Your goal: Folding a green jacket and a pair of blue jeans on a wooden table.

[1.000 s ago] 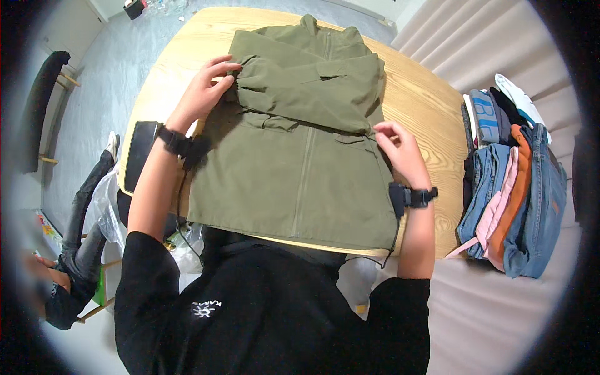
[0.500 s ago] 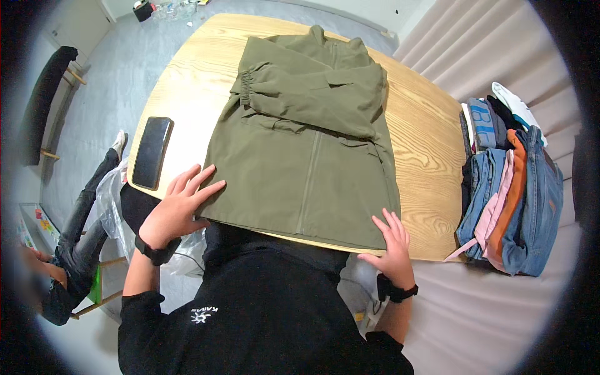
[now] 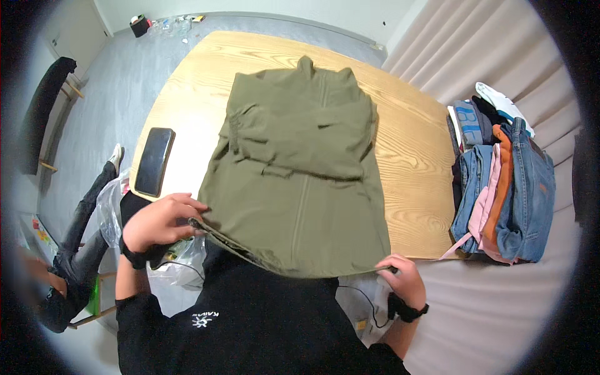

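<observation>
An olive-green zip jacket lies front up on the wooden table, its collar at the far end and its sleeves folded across the chest. My left hand pinches the left corner of the hem between thumb and fingers. The right corner of the hem is gripped by my right hand. Between the two hands the hem is lifted and sags past the table's near edge, in front of my black shirt.
A black phone rests at the table's left side. Folded jeans and other clothes are piled at the right edge. A clear plastic bag hangs below the left edge, and another person's leg shows at far left.
Both hands went from lying flat on the hem's corners to gripping them. The hem has come up and toward me, and the jacket has shifted nearer.
</observation>
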### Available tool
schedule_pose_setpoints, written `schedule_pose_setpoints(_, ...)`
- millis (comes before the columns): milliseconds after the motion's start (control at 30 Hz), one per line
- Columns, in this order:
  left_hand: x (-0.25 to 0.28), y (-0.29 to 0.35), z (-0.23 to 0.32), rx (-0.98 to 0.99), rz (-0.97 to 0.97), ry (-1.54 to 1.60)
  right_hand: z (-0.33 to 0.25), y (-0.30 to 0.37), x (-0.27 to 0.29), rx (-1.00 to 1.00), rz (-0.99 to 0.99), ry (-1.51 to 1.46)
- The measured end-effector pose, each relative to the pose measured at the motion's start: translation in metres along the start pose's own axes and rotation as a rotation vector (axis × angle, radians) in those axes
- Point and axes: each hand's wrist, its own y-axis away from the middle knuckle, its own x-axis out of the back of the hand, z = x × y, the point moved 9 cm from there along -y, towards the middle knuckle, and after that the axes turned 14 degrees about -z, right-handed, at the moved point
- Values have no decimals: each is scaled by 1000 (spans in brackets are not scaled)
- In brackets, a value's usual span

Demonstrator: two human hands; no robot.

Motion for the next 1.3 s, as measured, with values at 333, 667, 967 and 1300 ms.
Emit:
schedule_pose_setpoints(333,184,-74,-15,-336,630,446,-42,-122,193,220,259,-16)
schedule_pose_setpoints(667,128,-132,-132,278,519,300,-65,-188,94,287,380,163)
schedule_pose_setpoints(967,107,-133,-105,363,307,268,-109,-190,-3,391,57,524)
schedule_pose_setpoints(1300,103,-139,-38,103,177,160,4,-190,83,-99,323,-16)
